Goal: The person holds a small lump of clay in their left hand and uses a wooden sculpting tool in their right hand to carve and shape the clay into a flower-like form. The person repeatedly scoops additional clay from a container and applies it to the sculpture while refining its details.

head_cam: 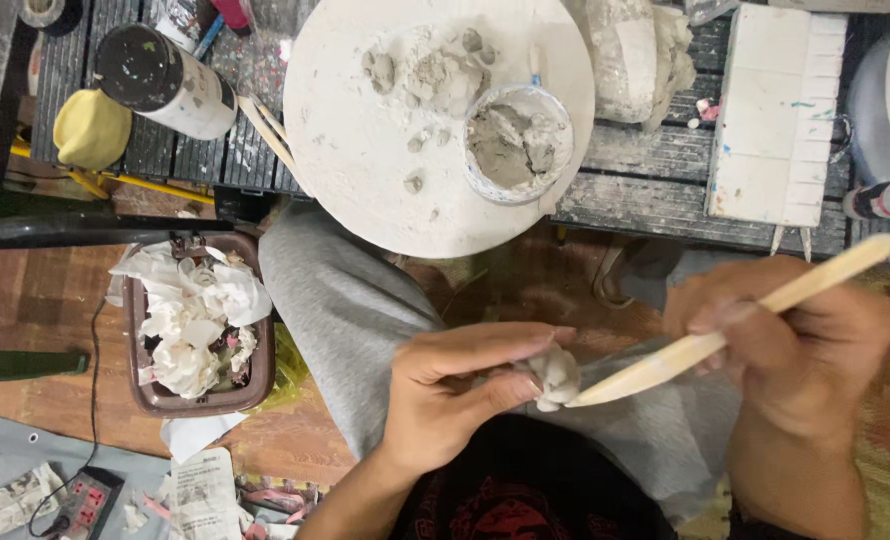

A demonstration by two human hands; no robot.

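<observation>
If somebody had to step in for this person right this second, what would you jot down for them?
Left hand: pinching a small grey clay lump between thumb and fingers, over the lap.
Right hand: gripping a wooden modelling tool, its flat tip touching the lump.
On the bench ahead: a round white board scattered with clay bits, and a small bowl of grey clay standing on it.
On the floor to the left: a brown bin full of crumpled white paper.
Done: a lump is in hand. Left: its shaping; the form is too blurred to judge.
</observation>
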